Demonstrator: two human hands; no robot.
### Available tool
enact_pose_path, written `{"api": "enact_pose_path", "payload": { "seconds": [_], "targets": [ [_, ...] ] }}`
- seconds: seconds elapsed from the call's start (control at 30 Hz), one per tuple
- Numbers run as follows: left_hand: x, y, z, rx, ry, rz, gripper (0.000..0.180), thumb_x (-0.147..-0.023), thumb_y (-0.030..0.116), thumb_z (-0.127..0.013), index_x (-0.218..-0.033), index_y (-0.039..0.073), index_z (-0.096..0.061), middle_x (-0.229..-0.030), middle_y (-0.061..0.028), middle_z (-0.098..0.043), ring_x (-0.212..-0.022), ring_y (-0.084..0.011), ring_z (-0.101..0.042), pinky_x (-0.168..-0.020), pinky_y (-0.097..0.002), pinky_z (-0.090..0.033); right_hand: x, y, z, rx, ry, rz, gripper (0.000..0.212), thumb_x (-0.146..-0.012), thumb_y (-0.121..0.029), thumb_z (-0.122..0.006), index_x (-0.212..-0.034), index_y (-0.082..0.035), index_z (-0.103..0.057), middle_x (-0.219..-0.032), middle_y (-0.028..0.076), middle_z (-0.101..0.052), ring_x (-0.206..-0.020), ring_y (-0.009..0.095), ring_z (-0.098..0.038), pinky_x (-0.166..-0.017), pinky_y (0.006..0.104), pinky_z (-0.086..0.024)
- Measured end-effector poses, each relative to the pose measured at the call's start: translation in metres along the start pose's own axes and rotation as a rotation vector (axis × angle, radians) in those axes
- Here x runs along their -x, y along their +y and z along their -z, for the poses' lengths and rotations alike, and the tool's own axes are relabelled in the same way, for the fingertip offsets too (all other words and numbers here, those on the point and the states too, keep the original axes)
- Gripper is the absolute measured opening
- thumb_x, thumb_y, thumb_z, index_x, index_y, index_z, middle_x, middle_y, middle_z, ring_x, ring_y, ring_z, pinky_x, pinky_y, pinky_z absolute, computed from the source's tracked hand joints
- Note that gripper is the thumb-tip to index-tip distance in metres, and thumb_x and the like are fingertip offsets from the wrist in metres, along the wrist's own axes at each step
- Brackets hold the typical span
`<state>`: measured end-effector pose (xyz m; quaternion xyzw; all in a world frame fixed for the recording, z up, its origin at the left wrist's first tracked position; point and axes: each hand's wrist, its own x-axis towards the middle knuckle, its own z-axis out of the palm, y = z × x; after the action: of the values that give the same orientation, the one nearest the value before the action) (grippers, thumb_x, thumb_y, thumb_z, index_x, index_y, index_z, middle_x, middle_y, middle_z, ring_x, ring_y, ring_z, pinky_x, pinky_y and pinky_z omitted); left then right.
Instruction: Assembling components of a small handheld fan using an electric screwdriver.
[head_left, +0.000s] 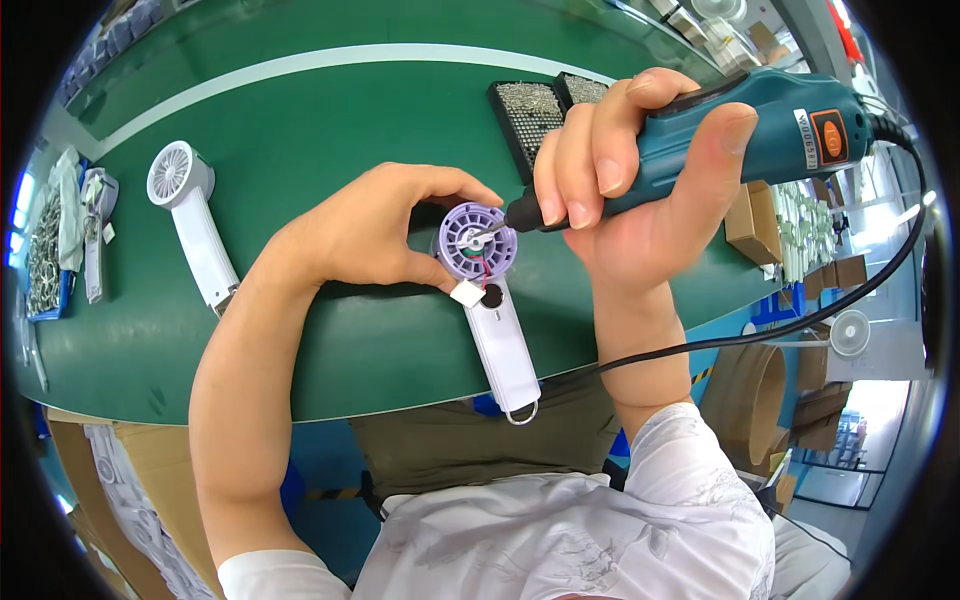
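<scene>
Teal electric screwdriver (775,130) in its grip, the right hand (645,215) is aiming the bit (492,230) at the handheld fan (503,340) the left hand (370,232) is clasping by the table's (375,350) near edge, ideally keeping it square.

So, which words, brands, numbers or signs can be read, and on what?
White sticker on the teal screwdriver: a printed character string, not copied out.
Orange-and-black label beside it: printed, not copied out.
White-handled fan in the left hand: no readable lettering.
</scene>
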<state>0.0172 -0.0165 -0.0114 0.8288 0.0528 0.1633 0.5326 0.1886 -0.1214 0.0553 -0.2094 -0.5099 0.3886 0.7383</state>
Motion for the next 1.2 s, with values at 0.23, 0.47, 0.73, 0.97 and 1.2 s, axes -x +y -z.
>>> {"api": "enact_pose_path", "payload": {
  "seconds": [0.23,0.47,0.73,0.97,1.2],
  "targets": [
    [-0.002,0.006,-0.003,-0.065,0.003,0.014,0.067,-0.059,0.006,-0.089,-0.121,0.000,-0.064,-0.116,-0.0127,-0.069,-0.110,-0.0240,-0.064,-0.101,-0.0356,-0.048,-0.005,-0.002,0.020,-0.059,0.067,0.091,0.048,-0.103,-0.050,-0.047,-0.102,-0.004,-0.061,-0.060,0.005,-0.052,-0.043,0.017,-0.049,-0.043,0.0361,-0.046],
    [0.004,0.007,0.002,0.028,-0.006,-0.015,0.069,-0.067,0.002,-0.078,-0.133,-0.002,-0.058,-0.128,-0.0158,-0.064,-0.123,-0.0280,-0.060,-0.112,-0.0394,-0.041,-0.007,-0.004,0.027,-0.057,0.203,0.140,0.047,-0.102,-0.051,-0.049,-0.102,-0.005,-0.061,-0.059,0.003,-0.051,-0.042,0.016,-0.048,-0.042,0.0354,-0.044],
    [-0.014,0.011,-0.013,0.045,0.337,-0.083,0.038,-0.077,-0.004,-0.079,-0.113,-0.003,-0.069,-0.106,-0.0100,-0.072,-0.103,-0.0188,-0.068,-0.096,-0.0315,-0.051,-0.008,-0.009,0.032,-0.126,0.286,0.169,0.042,-0.103,-0.043,-0.051,-0.101,-0.001,-0.058,-0.060,0.005,-0.051,-0.042,0.017,-0.050,-0.042,0.0365,-0.045],
    [-0.031,0.013,-0.022,0.009,0.385,-0.029,0.013,-0.079,-0.012,-0.071,-0.091,-0.006,-0.071,-0.093,-0.0134,-0.071,-0.088,-0.0181,-0.066,-0.080,-0.0291,-0.053,-0.011,-0.017,0.042,-0.086,0.332,0.181,0.039,-0.102,-0.036,-0.058,-0.100,0.003,-0.056,-0.061,0.005,-0.052,-0.043,0.017,-0.052,-0.042,0.0361,-0.046],
    [-0.104,0.025,-0.022,-0.492,0.286,-0.011,0.019,-0.076,0.005,-0.078,-0.095,0.002,-0.074,-0.089,-0.0125,-0.074,-0.082,-0.0234,-0.072,-0.075,-0.0337,-0.057,-0.019,-0.043,0.085,0.132,0.482,0.363,0.038,-0.101,-0.041,-0.054,-0.095,-0.004,-0.062,-0.061,0.003,-0.049,-0.044,0.014,-0.044,-0.044,0.0338,-0.041]
  ]
}}
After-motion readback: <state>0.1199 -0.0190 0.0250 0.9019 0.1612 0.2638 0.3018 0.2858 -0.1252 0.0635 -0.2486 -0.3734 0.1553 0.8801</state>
